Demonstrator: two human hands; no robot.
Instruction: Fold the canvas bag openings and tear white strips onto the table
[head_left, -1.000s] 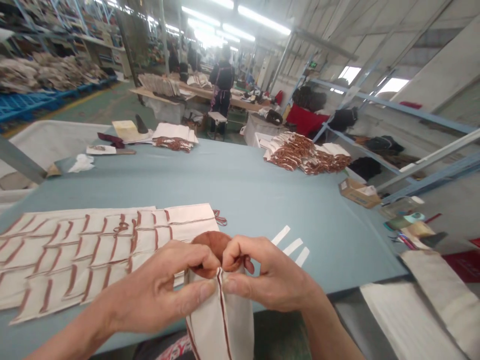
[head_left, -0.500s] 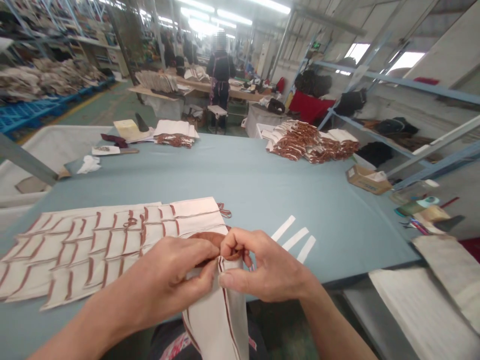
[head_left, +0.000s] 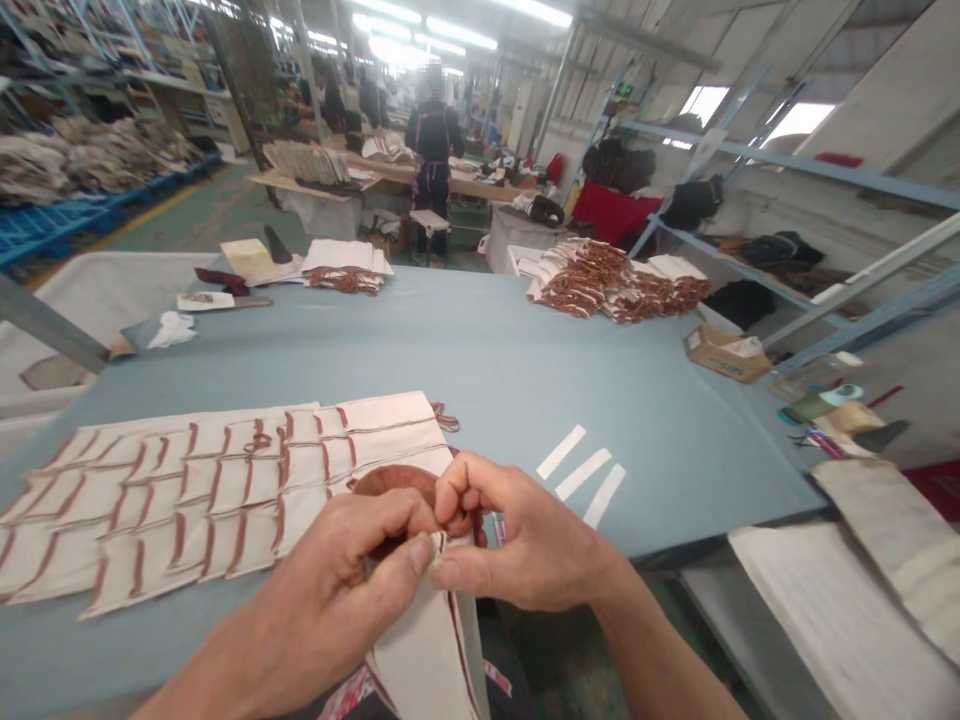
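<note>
A cream fabric piece with brown edging hangs down in front of me over the table's near edge. Its top opening shows a brown inside. My left hand pinches the fabric's upper edge from the left, thumb on the outside. From the right, my right hand pinches the same edge at the brown-lined seam, its fingertips almost touching the left ones. What lies right between the fingertips is hidden. Left of my hands, overlapping rows of cream pieces with brown edges lie on the table.
Three white strips lie right of my hands on the blue-green table. Stacked cream and brown pieces stand at the far right, a smaller stack at the far left. A cardboard box sits by the right edge. Farther back stands a person.
Both hands stay on the fabric's top edge, and their fingertips have shifted slightly along it. The thumbs are closer together now. The whole view has moved a little.
</note>
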